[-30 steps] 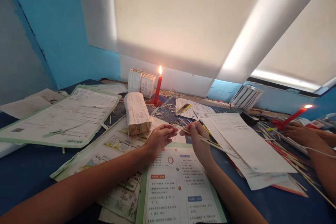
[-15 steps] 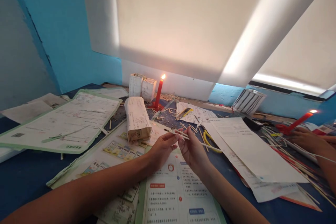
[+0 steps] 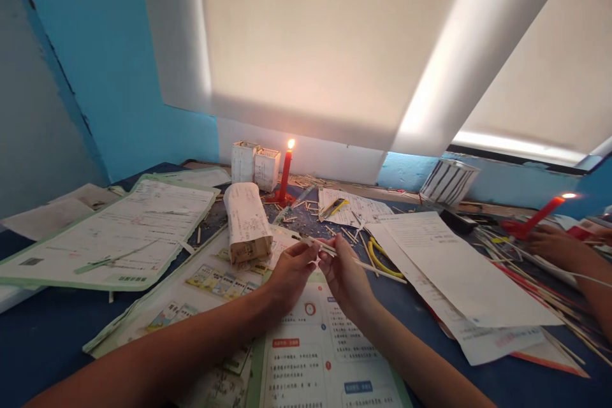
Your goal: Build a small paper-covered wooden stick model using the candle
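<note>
The left hand (image 3: 292, 271) and the right hand (image 3: 345, 274) meet above the middle of the counter (image 3: 43, 322), fingertips facing, and both pinch a thin pale stick (image 3: 356, 260). The stick runs from just left of the left hand's fingertips, through the right hand's grip, and slants down to the right over the counter. Under the wrists lies a green-bordered printed sheet with red and blue headings (image 3: 315, 357), overlapping other coloured leaflets (image 3: 210, 280). Just beyond the left hand lies a rolled bundle of printed paper (image 3: 246, 220), resting on its side. Right of the stick's far end, yellow-handled pliers (image 3: 380, 258) lie on the dark blue surface, beside a large white sheet (image 3: 454, 274). Short stick offcuts (image 3: 306, 207) are scattered behind the hands. Farther back a lit red candle (image 3: 285, 172) stands upright, next to two small white paper boxes (image 3: 255, 164). A large green-edged form (image 3: 119, 229) lies at the left. At the far right, another person's hand (image 3: 557, 243) rests near a second lit red candle (image 3: 542, 210), which is tilted, and a sheaf of long thin sticks (image 3: 535, 284). A striped paper cup (image 3: 449, 182) stands by the blue wall.
</note>
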Motion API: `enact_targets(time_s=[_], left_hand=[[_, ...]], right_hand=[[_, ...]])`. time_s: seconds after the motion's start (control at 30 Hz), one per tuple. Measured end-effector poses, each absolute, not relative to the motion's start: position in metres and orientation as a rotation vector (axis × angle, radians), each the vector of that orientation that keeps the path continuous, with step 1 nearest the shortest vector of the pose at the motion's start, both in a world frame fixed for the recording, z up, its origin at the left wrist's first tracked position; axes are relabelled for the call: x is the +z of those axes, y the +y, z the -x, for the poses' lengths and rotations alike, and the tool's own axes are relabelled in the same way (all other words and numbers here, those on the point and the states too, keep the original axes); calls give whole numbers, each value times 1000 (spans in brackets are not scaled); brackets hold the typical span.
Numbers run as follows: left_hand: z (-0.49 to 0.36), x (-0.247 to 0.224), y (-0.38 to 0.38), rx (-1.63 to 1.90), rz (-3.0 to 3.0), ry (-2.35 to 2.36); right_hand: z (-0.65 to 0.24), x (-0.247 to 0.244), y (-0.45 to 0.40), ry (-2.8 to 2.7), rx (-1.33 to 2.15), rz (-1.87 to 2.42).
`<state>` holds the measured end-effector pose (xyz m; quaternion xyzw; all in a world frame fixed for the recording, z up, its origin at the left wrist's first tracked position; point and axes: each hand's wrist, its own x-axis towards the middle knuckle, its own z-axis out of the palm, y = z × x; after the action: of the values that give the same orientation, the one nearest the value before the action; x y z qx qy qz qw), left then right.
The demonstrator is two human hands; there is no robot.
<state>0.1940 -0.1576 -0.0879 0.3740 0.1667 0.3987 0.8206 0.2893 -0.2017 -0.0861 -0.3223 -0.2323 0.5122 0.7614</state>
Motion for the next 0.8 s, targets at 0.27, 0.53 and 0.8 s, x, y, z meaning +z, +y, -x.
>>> enact_targets(time_s=[0.27, 0.53, 0.8], left_hand=[[-195, -92, -157, 824, -800, 426], [-195, -95, -156, 950, -875, 419], [-195, -98, -153, 1019, -960, 454]], right_hand=[[-292, -85, -197, -285, 1270, 627], [-293, -81, -196, -237, 1500, 573], [-288, -78, -198, -161, 1489, 597]])
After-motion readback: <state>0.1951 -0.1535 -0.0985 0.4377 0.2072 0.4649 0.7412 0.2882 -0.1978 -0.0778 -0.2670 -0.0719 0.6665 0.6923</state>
